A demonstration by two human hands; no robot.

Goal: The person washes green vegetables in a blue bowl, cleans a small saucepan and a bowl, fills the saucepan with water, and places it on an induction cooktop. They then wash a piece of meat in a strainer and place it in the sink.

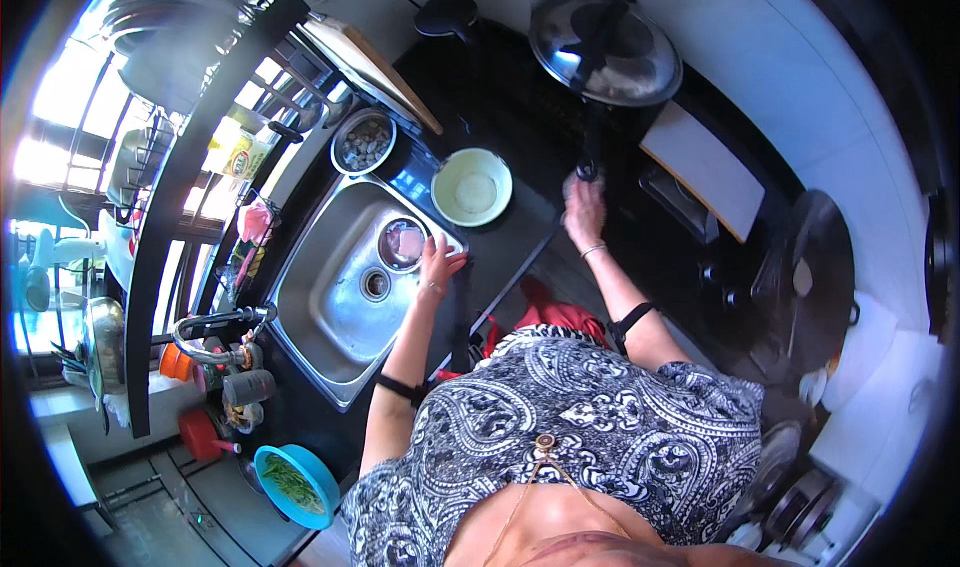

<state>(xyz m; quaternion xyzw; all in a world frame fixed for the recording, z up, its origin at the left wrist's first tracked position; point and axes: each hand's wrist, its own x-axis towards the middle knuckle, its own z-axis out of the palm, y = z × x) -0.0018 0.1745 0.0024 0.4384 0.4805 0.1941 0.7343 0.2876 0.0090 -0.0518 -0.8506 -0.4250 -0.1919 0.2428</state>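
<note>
My left hand [441,261] is over the right rim of a stainless steel sink [334,297], fingers apart, with nothing seen in it. Just beside it, inside the sink, a small metal bowl [403,244] holds a pale pink piece, perhaps meat, in liquid. My right hand [585,210], blurred, is at the end of the dark handle [595,135] of a pan under a domed metal lid [637,71]; whether the fingers grip the handle is unclear. Between my hands, a pale green basin [472,188] stands on the dark counter.
A bowl of shellfish-like pieces [364,143] stands behind the sink, near a leaning wooden board [382,68]. The faucet [214,342] curves at the left. A blue basin [296,488] holds green vegetables. Dishes fill a black rack [199,143]. A large dark wok [806,267] is at the right.
</note>
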